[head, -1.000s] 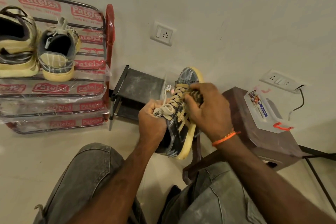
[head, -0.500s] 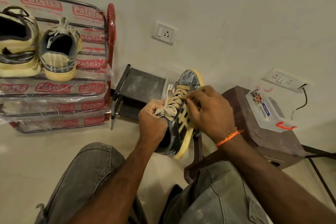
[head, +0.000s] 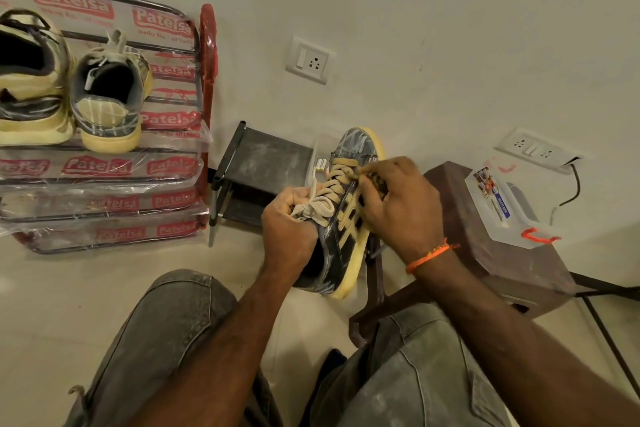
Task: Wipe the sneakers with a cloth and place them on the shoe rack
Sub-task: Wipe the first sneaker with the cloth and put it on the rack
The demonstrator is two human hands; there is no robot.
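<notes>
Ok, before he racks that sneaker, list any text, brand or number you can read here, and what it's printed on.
"Patelsa": red labels repeated on the plastic wrap around the shoe rack.
Small line under the top labels, apparently starting "Regd No": digits too blurred to read.
Sticker on the clear plastic box on the brown stool: print too small to read.
Sneaker in the left hand and right hand: stripes only, no text legible.

Right hand shifts on shoe
Right hand (head: 398, 204) slides from the laces down onto the shoe's (head: 343, 218) striped side.
</notes>
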